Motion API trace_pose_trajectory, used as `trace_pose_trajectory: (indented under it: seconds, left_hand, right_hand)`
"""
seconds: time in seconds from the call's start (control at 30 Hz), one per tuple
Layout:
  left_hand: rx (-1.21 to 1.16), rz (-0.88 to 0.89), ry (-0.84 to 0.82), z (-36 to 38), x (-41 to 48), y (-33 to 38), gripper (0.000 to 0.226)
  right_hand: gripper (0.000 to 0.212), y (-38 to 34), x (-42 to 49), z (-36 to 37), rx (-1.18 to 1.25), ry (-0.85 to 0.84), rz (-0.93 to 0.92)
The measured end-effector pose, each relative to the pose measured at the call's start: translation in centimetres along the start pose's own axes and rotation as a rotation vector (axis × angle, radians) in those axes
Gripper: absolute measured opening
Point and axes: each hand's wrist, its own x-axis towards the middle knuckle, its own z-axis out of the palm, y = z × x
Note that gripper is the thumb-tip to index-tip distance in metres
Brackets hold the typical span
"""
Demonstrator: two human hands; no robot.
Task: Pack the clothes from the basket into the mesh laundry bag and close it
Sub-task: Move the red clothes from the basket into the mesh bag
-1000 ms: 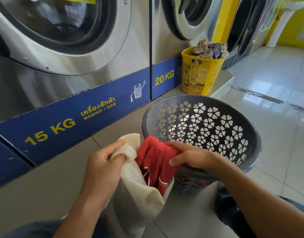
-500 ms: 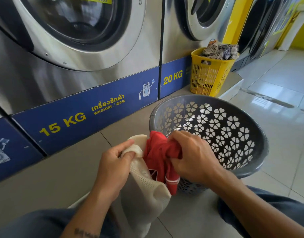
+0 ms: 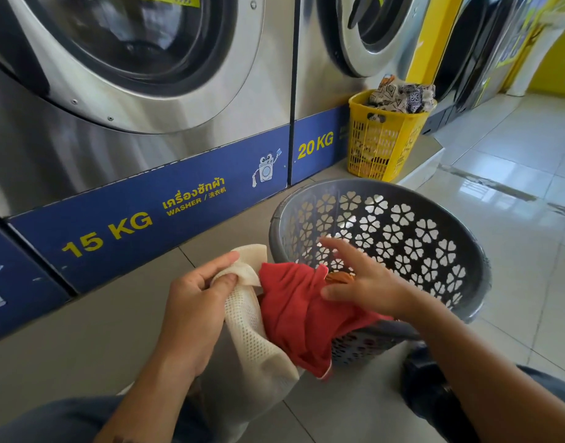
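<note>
My left hand [image 3: 195,302] pinches the rim of the cream mesh laundry bag [image 3: 252,340] and holds its mouth apart. A red garment [image 3: 294,308] bulges out of the bag's mouth, draped against the grey flower-holed basket [image 3: 434,251]. My right hand [image 3: 367,279] hovers over the red garment at the basket's near rim with fingers spread, holding nothing. A bit of orange cloth [image 3: 338,278] shows just under its fingers. The basket's bottom is hidden behind the garment and my hand.
Steel washers [image 3: 140,91] with a blue 15 KG and 20 KG kick panel stand right behind the bag. A yellow basket [image 3: 383,139] full of patterned clothes sits on the step at the back right. Glossy tiled floor [image 3: 514,193] stretches to the right. My knees frame the bottom edge.
My right hand has let go of the red garment and lifted with fingers spread toward the basket. The left hand kept its grip on the bag rim.
</note>
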Motion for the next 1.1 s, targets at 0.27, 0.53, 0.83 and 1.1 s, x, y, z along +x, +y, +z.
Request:
trace_pose_trajectory:
  seconds: [0.27,0.53,0.83,1.1]
  left_hand:
    - [0.017,-0.007,-0.026,0.5,0.2,-1.1,0.034]
    - [0.019,-0.04,-0.045,0.8,0.5,-2.8,0.032]
    - [-0.027,-0.245,0.003,-2.6,-0.3,-8.3,0.033]
    - [-0.029,-0.214,-0.05,-2.4,-0.5,-8.2,0.035]
  right_hand:
    - [0.045,1.4,1.9,0.7,0.065,-0.258,0.159]
    - [0.016,-1.9,-0.3,1.2,-0.335,0.246,-0.301]
    - [0.052,-3.2,-2.7,6.9,-0.786,0.213,-0.578]
    - [0.091,-0.9,-1.0,3.3,-0.45,0.181,-0.133]
